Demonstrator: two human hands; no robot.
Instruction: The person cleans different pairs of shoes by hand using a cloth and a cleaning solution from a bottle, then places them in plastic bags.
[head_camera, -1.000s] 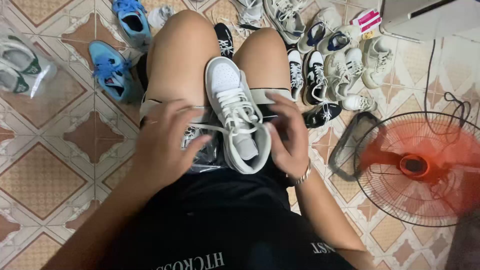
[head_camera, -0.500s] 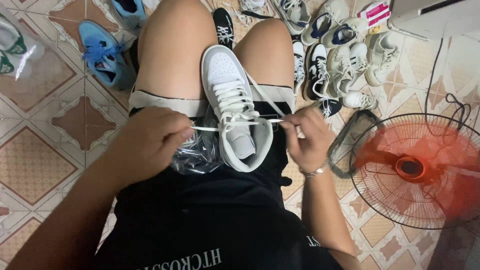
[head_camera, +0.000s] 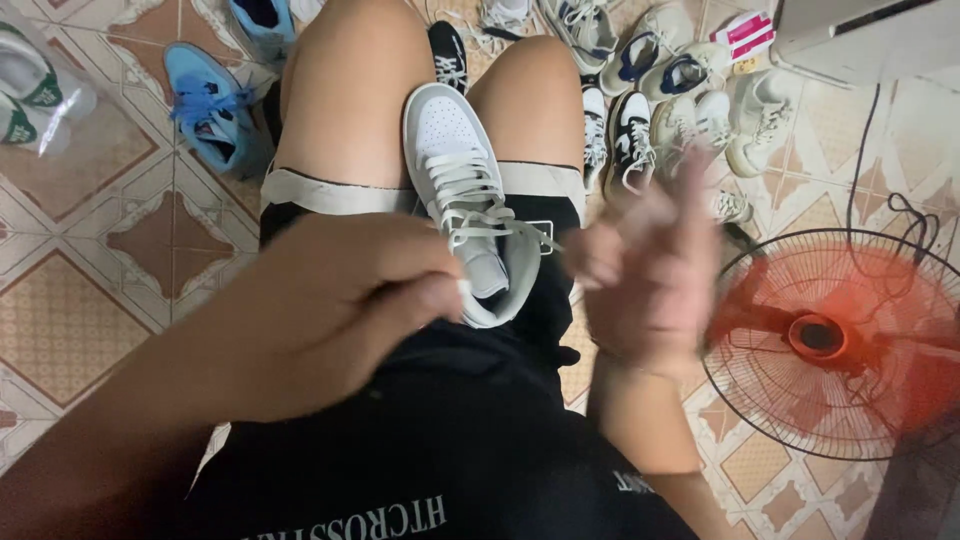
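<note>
Left of the grey-and-white leather high-top sneaker (head_camera: 462, 190) resting on the lap, the left hand (head_camera: 340, 300) is curled, pinching a white lace end (head_camera: 463, 286). Eyelets look threaded, bow untied. Right of it, the blurred right hand (head_camera: 650, 265) seems half open.

Sneaker (head_camera: 462, 190) on the lap between both thighs, fan (head_camera: 835, 340) right, shoe pile (head_camera: 680, 110) ahead.

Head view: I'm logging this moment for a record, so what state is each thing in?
Grey and white sneaker: lying on the lap, toe away, laced, lace ends loose.
Left hand: closed, fingertips pinched at the sneaker's collar; whether it holds a lace end is unclear.
Right hand: raised, fingers spread, blurred, holding nothing.
Red fan: blades blurred, spinning.
Blue sneaker: on the floor, laced.
</note>
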